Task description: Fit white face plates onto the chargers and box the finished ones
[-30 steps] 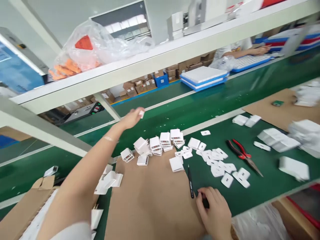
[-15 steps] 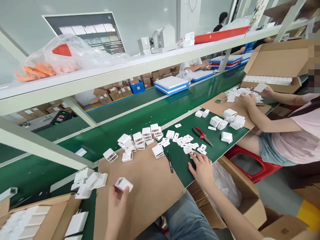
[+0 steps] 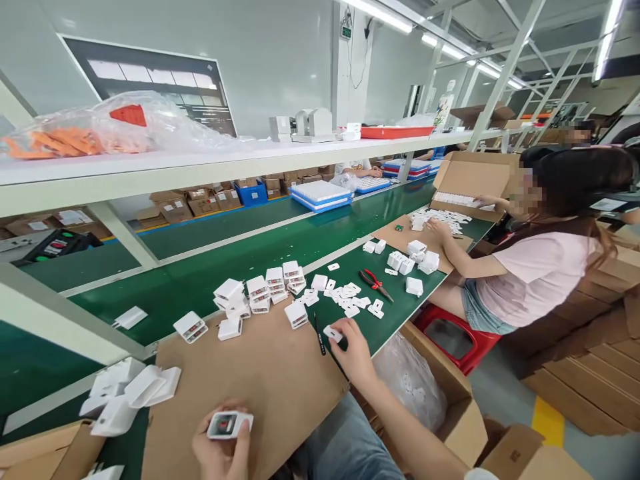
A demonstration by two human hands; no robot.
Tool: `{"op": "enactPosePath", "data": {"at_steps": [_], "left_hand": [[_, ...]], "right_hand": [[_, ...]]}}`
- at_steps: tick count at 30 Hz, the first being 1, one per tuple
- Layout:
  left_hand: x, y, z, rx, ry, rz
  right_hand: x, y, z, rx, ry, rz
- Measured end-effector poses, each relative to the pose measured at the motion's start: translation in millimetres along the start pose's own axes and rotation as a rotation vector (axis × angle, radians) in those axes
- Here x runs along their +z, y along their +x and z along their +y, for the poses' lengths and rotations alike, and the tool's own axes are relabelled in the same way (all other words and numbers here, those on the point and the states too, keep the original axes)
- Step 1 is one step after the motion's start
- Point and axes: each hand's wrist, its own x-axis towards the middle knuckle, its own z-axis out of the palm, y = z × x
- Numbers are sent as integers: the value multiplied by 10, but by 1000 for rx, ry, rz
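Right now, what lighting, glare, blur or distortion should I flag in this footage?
All in the head view: ceiling tubes burn out to white; the clear bag shows sheen; wide-angle stretch seems to tilt the post at left; left hand and right hand look fairly sharp; the co-worker's face is pixelated.

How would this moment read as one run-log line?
left hand: holds open white housing; right hand: holds small white plate; red-handled pliers: on table

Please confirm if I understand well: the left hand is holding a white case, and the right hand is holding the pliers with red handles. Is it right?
Not quite. The left hand holds a white case, but the head view shows the right hand holding a small white plate; the pliers lie on the green worktop.
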Motion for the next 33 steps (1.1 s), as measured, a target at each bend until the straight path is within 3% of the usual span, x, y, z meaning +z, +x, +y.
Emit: {"op": "enactPosePath", "data": {"at_steps": [2,4,8,13,18,25,30,33], "left_hand": [[89,-38,207,-86,-47,115],[176,-95,481,-70,-68,161],[232,-166,986,79,-44,31],[168,-220,1299,353,-32,8],[175,-301,1410,434,-34,45],[192,-331,1371,387,-68,51],[211,-335,1351,319,-83,22],[218,-333,1345,261,-62,-46]], "right_hand": [[174,-102,-218,-50,84,-112],[344,-230,-393,-115,113,-259],[494,-441,-511,-188,55,-496],[426,-483,-349,-246,-29,-573],[349,-482,-289,-226,-14,-616],[247,-394,-470,-137,197,-518],[-57,-310,-831,-52,378,-143],[-272,-275,-1089,-69,463,-77]]}}
